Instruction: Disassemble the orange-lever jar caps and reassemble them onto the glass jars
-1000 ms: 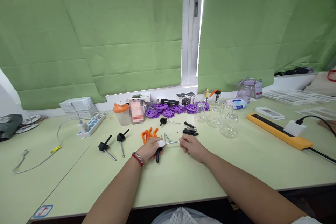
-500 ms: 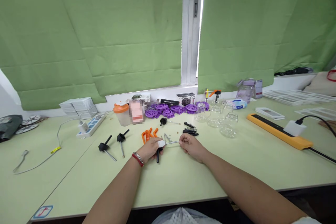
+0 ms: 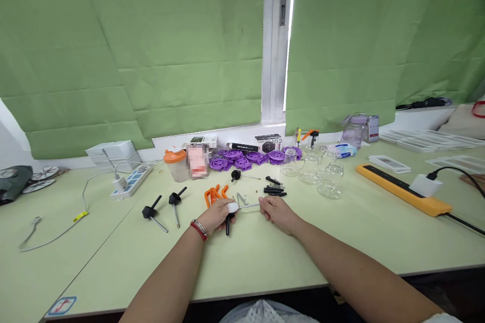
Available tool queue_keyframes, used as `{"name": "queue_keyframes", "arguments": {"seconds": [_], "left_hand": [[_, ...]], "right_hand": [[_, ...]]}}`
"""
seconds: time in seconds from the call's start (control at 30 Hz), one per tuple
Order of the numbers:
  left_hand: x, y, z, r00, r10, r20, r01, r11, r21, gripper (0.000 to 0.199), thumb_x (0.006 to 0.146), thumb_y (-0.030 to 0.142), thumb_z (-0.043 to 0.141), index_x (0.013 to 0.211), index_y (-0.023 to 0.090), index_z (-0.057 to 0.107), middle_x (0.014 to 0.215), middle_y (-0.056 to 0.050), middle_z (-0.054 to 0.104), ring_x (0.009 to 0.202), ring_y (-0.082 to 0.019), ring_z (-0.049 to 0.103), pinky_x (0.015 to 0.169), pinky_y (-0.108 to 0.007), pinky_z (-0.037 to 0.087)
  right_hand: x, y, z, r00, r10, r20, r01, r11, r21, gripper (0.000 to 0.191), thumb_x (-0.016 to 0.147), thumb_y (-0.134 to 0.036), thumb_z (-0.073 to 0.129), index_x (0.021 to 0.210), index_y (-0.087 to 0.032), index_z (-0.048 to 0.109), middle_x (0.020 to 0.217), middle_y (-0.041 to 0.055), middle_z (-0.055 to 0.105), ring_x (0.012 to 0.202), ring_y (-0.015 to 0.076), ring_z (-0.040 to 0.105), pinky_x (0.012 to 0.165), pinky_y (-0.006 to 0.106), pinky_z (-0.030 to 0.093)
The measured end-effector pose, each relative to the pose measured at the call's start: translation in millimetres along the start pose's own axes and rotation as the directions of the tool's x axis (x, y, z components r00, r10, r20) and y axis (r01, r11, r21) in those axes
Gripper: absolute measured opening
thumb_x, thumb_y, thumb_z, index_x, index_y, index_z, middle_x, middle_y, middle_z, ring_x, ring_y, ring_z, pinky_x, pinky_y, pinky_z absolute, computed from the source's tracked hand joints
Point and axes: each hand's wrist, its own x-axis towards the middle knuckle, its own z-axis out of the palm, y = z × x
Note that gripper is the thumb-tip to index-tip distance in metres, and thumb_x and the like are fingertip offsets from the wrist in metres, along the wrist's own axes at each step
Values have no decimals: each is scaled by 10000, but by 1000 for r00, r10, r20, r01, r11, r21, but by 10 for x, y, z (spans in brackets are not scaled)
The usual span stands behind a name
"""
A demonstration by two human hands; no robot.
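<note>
In front of me, just above the table, a thin metal rod (image 3: 249, 206) stretches between my two hands. My left hand (image 3: 217, 214) is closed around the rod's black head (image 3: 228, 224), most of which its fingers hide. A white oval piece (image 3: 232, 207) shows at the left thumb; I cannot tell whether it is worn or held. My right hand (image 3: 275, 212) pinches the rod's other end between thumb and fingers. Just beyond the left hand lie orange curved handles (image 3: 212, 195) and a few small metal screws or pins (image 3: 241, 199).
Two black-headed rods (image 3: 151, 212) lie at left, and another (image 3: 235, 175) farther back. Black cylindrical pieces (image 3: 274, 190) lie beyond the right hand. Purple round parts (image 3: 242, 162) line the back near clear glass jars (image 3: 329, 186). An orange power strip (image 3: 401, 192) lies at right.
The right fingers have shifted slightly at the rod's end. Both hands otherwise stay in place with the same hold.
</note>
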Motion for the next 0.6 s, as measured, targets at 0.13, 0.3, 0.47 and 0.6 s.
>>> {"name": "queue_keyframes", "arguments": {"seconds": [0.13,0.3,0.47,0.6], "left_hand": [[2,5,2,1000,-8,-6,8,1000,11,272,782,428,499,718,166,536,606,-41,575,374,-47,341,435,-200,296],[0,15,5,1000,-24,-12,25,999,44,270,784,427,494,724,168,538,605,-30,573,369,-40,329,442,-219,324],[-2,20,8,999,-32,-13,33,999,40,254,781,409,499,710,168,537,594,-23,569,379,-51,348,469,-258,367],[-10,22,11,1000,-8,-14,8,1000,2,256,772,405,521,694,164,558,583,-38,576,372,-61,360,453,-262,365]], "right_hand": [[-50,-88,3,999,-37,4,37,996,87,224,780,-400,560,764,-195,472,589,-56,454,489,81,415,463,212,326],[-18,-37,4,1000,-29,6,29,995,90,141,745,-297,555,721,-191,465,565,-66,432,480,75,419,451,204,326],[31,36,8,1000,-5,-11,6,997,77,127,739,-291,535,699,-191,468,521,-65,435,462,81,417,428,203,311],[31,28,6,1000,-3,-6,3,998,69,130,731,-292,538,687,-188,473,512,-61,445,460,80,421,430,203,317]]}}
